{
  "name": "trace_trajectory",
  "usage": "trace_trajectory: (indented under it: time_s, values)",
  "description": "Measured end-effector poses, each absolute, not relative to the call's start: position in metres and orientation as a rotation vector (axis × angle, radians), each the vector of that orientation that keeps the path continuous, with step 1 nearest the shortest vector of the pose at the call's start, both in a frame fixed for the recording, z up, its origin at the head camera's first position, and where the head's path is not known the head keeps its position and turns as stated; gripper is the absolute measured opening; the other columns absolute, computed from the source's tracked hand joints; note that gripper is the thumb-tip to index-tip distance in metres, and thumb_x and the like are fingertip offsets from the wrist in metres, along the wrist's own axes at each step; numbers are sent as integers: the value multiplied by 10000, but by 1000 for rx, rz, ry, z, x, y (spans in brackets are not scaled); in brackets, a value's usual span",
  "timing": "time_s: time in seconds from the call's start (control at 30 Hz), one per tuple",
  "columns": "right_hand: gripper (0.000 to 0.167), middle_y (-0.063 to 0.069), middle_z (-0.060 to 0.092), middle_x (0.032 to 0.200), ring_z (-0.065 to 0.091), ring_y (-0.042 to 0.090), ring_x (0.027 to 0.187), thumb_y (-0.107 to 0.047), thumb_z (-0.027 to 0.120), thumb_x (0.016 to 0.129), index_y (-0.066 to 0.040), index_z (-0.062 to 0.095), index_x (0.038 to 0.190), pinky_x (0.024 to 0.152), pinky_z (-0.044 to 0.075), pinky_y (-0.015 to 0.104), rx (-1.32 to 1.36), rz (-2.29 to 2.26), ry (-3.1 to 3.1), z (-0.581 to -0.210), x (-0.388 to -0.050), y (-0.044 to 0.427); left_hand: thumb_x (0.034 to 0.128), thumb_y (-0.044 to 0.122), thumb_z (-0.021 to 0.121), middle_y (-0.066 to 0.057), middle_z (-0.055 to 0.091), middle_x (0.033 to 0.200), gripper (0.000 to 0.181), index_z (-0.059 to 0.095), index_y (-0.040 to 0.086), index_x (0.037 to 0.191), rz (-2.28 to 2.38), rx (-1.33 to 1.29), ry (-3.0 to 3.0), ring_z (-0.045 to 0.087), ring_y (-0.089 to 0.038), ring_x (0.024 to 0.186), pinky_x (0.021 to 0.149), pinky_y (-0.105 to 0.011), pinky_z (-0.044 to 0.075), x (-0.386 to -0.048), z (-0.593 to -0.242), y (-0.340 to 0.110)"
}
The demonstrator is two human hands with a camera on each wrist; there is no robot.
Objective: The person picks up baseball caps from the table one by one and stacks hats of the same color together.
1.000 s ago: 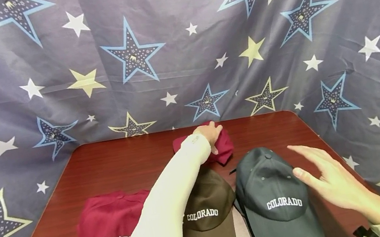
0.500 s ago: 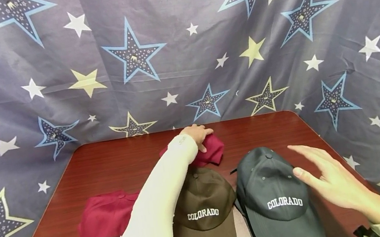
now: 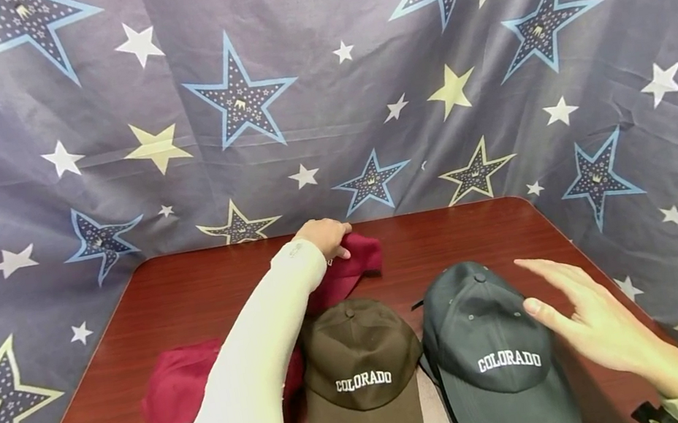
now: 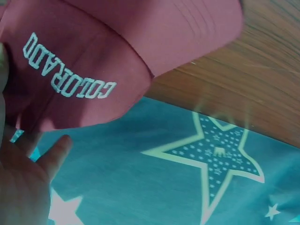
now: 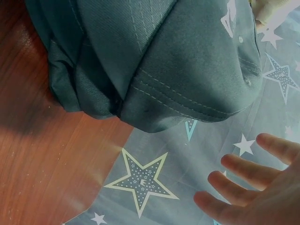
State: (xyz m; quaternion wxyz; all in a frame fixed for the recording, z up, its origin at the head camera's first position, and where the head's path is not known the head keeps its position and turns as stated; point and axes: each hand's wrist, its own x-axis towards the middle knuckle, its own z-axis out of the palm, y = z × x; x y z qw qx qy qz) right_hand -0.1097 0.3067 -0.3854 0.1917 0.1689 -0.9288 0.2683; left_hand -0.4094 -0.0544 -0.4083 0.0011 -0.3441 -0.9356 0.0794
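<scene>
At the far middle of the table, my left hand [image 3: 322,238] grips a maroon baseball cap [image 3: 361,256] by its crown. In the left wrist view that cap [image 4: 122,79] shows white COLORADO lettering and a stitched brim, the hand [image 4: 23,183] at its left side. My right hand [image 3: 589,320] is held beside the dark grey-green COLORADO caps [image 3: 487,328], fingers straight and spread; in the right wrist view a gap separates the fingers from the fabric. Left of those sits a brown COLORADO cap [image 3: 356,345]. Another maroon cap [image 3: 175,378] at the front left is partly hidden by my left sleeve.
The caps rest on a reddish-brown wooden table [image 3: 225,289]. A grey star-patterned cloth [image 3: 321,96] hangs behind the table and along its sides. A pale strip of surface [image 3: 433,411] shows between the brown and grey-green caps.
My left hand has moved leftward with the maroon cap, whose brim and some lettering now show. More of the brown cap is uncovered by the sleeve. The right hand has stayed in place.
</scene>
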Motion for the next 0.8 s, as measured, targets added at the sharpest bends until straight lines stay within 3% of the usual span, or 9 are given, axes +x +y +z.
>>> trace_trajectory:
  time_s: [0.23, 0.53, 0.8]
  values:
    - [620, 14, 516, 1504, 416, 263, 1366, -226, 710, 969, -328, 469, 1531, 1040, 181, 81, 483, 758, -2603, -385, -110, 304, 917, 462, 734, -63, 751, 1101, 446, 691, 157, 1239, 198, -1039, -2873, 678, -304, 1095, 923, -536, 507, -408, -399, -81]
    - [627, -16, 510, 1506, 412, 249, 1366, -237, 715, 967, -342, 465, 1532, 1018, 188, 79, 479, 765, -2602, -384, -109, 301, 957, 458, 696, -95, 706, 874, 342, 636, 122, 982, 87, -940, -2810, 697, -350, 948, 805, -567, 532, -402, -379, -114]
    - [625, -15, 511, 1507, 419, 256, 1362, -240, 720, 964, -339, 470, 1529, 1024, 184, 74, 483, 759, -2593, -382, -110, 299, 995, 423, 651, -122, 720, 990, 349, 609, 80, 1042, 57, -848, -2751, 651, -372, 1019, 833, -555, 494, -392, -355, -131]
